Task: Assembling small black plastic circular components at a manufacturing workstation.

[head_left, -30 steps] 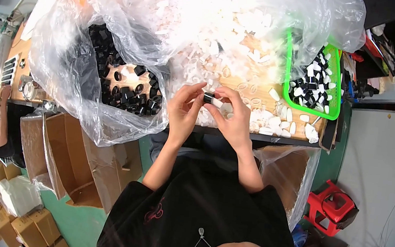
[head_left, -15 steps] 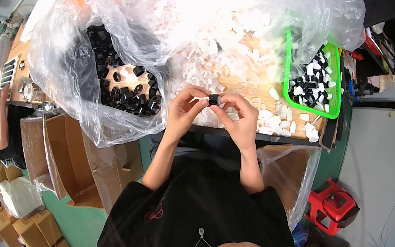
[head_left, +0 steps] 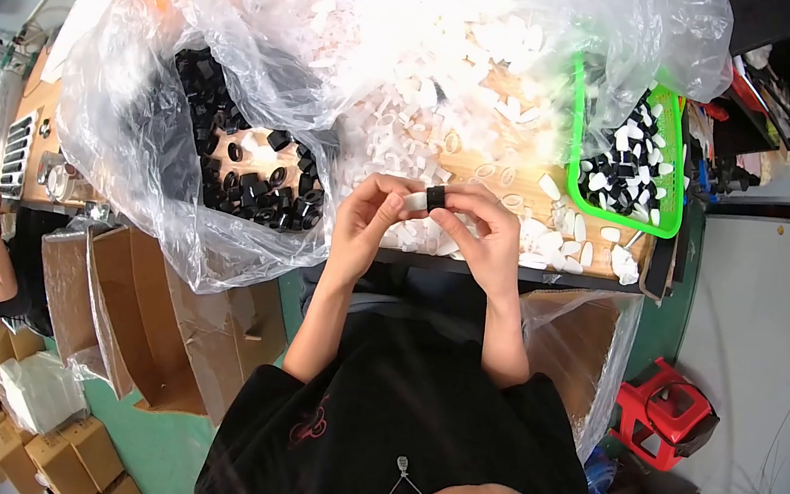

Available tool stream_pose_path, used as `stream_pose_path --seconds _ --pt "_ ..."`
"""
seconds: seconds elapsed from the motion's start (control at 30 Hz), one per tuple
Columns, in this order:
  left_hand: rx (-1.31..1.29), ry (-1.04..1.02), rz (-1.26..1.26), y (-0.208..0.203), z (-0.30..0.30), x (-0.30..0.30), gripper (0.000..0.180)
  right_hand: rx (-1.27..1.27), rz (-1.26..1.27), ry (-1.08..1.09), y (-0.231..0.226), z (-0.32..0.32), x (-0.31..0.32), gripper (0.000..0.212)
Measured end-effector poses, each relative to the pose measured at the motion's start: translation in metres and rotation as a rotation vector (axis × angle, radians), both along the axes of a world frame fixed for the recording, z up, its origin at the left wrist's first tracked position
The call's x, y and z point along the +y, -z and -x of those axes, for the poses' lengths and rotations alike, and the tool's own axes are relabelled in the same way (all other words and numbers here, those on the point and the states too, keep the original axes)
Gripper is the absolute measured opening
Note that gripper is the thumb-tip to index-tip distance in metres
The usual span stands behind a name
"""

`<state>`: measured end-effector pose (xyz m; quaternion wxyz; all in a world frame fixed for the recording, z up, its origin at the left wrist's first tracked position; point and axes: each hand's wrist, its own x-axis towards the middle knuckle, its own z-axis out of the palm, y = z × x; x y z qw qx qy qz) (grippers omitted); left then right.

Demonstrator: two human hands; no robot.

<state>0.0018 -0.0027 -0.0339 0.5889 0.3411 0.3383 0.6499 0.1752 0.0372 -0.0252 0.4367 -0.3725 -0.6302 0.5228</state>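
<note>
Above the near edge of the surface, the left hand pinches a white piece while the right hand pinches a black ring against it. Both look light, stiff, small plastic, best gripped by the sides with fingertips.

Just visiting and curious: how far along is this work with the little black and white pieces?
Done: mixed black-and-white pieces fill the green basket. In hand: both hands, left hand and right hand, press a black ring against a white piece. Left: the black rings in the bag and many loose white pieces.
</note>
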Motion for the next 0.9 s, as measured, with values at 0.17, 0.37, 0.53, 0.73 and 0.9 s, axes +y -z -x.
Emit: stream_pose_path --seconds 0.17,0.37,0.53,0.73,0.9 --pt "0.132 0.073 -0.005 0.003 0.006 0.002 0.011 0.216 0.186 -0.025 -0.008 0.001 -0.001 0.013" --pt "0.289 0.044 -0.074 0.011 0.010 0.001 0.014 0.279 0.232 -0.041 0.000 0.000 -0.003 0.011" --pt "0.467 0.153 0.030 0.003 0.009 -0.003 0.030 -0.095 -0.146 -0.129 0.001 -0.004 -0.003 0.013" --pt "0.456 0.007 0.146 0.015 0.018 -0.012 0.032 -0.149 0.178 0.031 0.029 -0.017 0.025 0.015" --pt "0.686 -0.183 -0.042 0.010 0.023 -0.004 0.030 -0.492 -0.068 0.111 0.057 -0.014 0.058 0.013"
